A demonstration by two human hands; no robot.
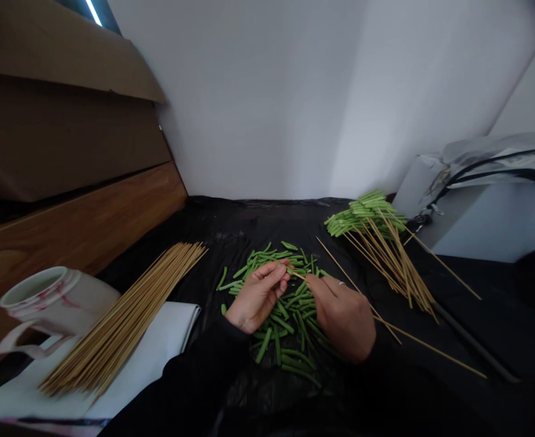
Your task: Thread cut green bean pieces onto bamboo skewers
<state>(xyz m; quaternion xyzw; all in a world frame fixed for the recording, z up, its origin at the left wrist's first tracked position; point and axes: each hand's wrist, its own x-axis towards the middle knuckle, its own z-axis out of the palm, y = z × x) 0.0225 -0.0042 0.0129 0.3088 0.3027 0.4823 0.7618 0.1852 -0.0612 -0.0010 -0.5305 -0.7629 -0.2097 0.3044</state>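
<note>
My left hand (261, 293) is closed in a pinch above a pile of cut green beans (264, 345), its fingertips on a small piece of green bean (290, 269). My right hand (343, 312) is closed round a thin bamboo skewer (299, 276). The skewer's front end meets the bean piece at my left fingertips; whether it has gone through cannot be seen. Its long rear part seems to stick out behind my right hand, toward the lower right. Another skewer (335, 261) lies on the black plastic sheet (231, 221), just beyond my right hand.
A thick bundle of skewers (131, 321) rests on white paper (171, 328) beside a tilted white mug (67, 303) at left. Skewered green beans (363, 212) are stacked at the back right, their sticks toward me. A white box (417, 182) and black cables (499, 176) stand behind, right.
</note>
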